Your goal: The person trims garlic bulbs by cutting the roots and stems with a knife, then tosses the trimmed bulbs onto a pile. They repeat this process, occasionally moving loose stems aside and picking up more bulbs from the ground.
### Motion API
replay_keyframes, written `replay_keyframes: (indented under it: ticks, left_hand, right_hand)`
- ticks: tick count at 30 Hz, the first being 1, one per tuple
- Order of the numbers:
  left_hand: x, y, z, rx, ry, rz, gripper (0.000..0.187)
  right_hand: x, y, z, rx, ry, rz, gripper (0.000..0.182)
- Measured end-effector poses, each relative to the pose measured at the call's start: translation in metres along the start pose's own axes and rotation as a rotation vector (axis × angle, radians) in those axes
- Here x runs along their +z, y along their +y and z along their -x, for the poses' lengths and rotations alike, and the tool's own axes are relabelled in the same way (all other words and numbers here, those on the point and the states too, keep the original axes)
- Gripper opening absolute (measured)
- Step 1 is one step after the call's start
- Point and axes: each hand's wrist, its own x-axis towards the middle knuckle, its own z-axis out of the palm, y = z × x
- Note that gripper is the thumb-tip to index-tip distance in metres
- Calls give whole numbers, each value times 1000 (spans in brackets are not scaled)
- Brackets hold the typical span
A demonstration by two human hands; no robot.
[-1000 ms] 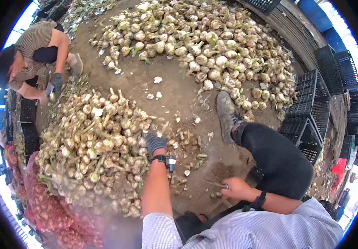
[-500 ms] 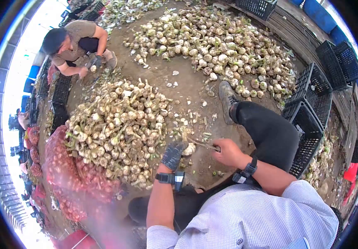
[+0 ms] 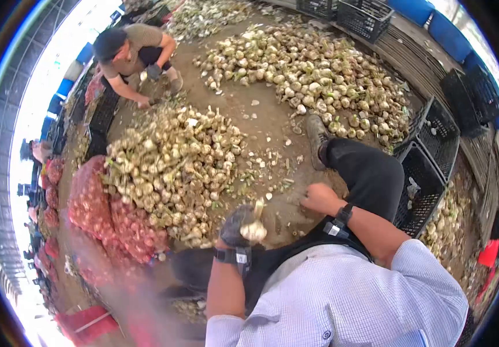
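My left hand, in a dark glove, is closed on a garlic bulb whose pale stem points up and away from me. My right hand is bare and curled shut near my right knee, apart from the bulb. What it grips is hard to make out in this view. Beyond my left hand lies a large heap of garlic bulbs, with stems and roots on many of them. Cut bits of stem are strewn on the dirt between the heap and my foot.
A second garlic pile spreads ahead. Black crates stand to my right, and red mesh sacks of bulbs lie to the left. A co-worker squats at the upper left. My shoe rests on the dirt.
My left hand has drawn back toward me with the garlic bulb. The right hand has moved slightly right, away from the bulb; the blade it held no longer shows clearly. The whole view has shifted slightly.
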Motion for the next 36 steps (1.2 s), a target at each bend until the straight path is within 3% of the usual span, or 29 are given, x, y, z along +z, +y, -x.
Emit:
replay_keyframes:
  ticks: [3, 6, 8, 9, 10, 12, 14, 16, 18, 20, 21, 23, 24, 26, 36]
  left_hand:
    - [17, 0, -5, -366, 191, 180, 26]
    - [36, -14, -13, -328, 272, 94, 30]
    - [47, -15, -9, -2, 60, -715, 32]
    - [55, -22, -7, -34, 64, -546, 33]
    - [59, -26, -6, -66, 69, -375, 33]
    - [56, -32, -4, -41, 109, -447, 37]
    - [54, -37, -5, -20, 143, -520, 44]
    - [75, -18, -7, 67, 105, -379, 49]
    - [79, -12, -9, 90, 95, -406, 52]
    - [68, -16, -7, 46, 111, -600, 55]
    - [61, -27, -5, 73, 141, -550, 55]
    - [49, -45, -1, 131, 202, -451, 54]
    - [44, -47, -3, 102, 151, -544, 53]
    - [36, -48, -8, 38, 47, -724, 51]
    - [50, -43, -1, -19, 185, -258, 40]
  right_hand:
    - [-10, -27, 10, -34, 66, -287, 36]
    - [-23, -60, 24, -307, 97, -465, 33]
    - [-12, -67, 25, -401, 165, -360, 38]
    - [-7, -67, 25, -446, 198, -308, 41]
    - [-4, -64, 23, -351, 123, -418, 42]
    - [1, -56, 20, -156, -28, -631, 45]
    - [6, -50, 16, -32, -44, -846, 43]
    - [-6, -55, 18, 63, -109, -924, 41]
    - [-41, -78, 25, 119, -220, -865, 40]
    - [-36, -74, 24, 76, -160, -832, 38]
    - [-32, -71, 23, 54, -131, -813, 37]
    - [-21, -60, 21, -151, 54, -568, 32]
    - [-17, -55, 22, -251, 144, -442, 31]
    - [-20, -53, 30, -343, 120, -378, 27]
    - [-24, -57, 30, -395, 65, -154, 30]
